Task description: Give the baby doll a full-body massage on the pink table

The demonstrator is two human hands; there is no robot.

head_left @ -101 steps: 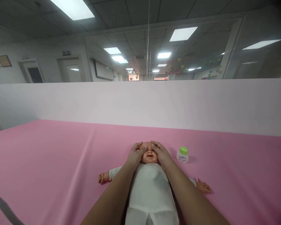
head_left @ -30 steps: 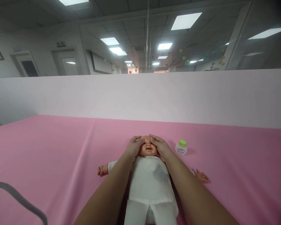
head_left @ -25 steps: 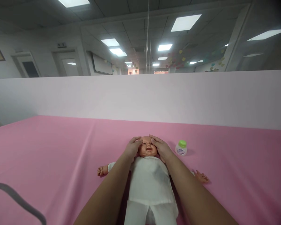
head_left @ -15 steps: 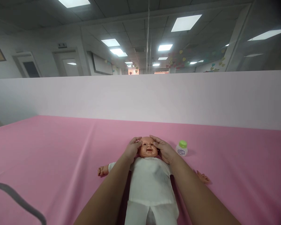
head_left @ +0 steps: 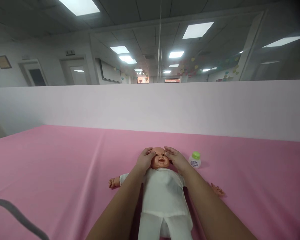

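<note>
A baby doll in white clothes lies on its back, its head at the far end and its arms out to the sides. My left hand cups one side of the doll's head, the thumb by the brow. On the opposite side, my right hand holds the head likewise, its thumb near the eye and its fingers along the temple. My forearms cover parts of the doll's arms. Just right of my right hand stands a small clear bottle with a green cap.
Under the doll is a pink padded surface with creases. A low white wall runs along its far edge, with clear panels above. A grey strap or cord curves in at the lower left.
My right fingers have slid slightly outward from the top of the doll's head. Both thumbs remain near the brows. The whole view has shifted slightly.
</note>
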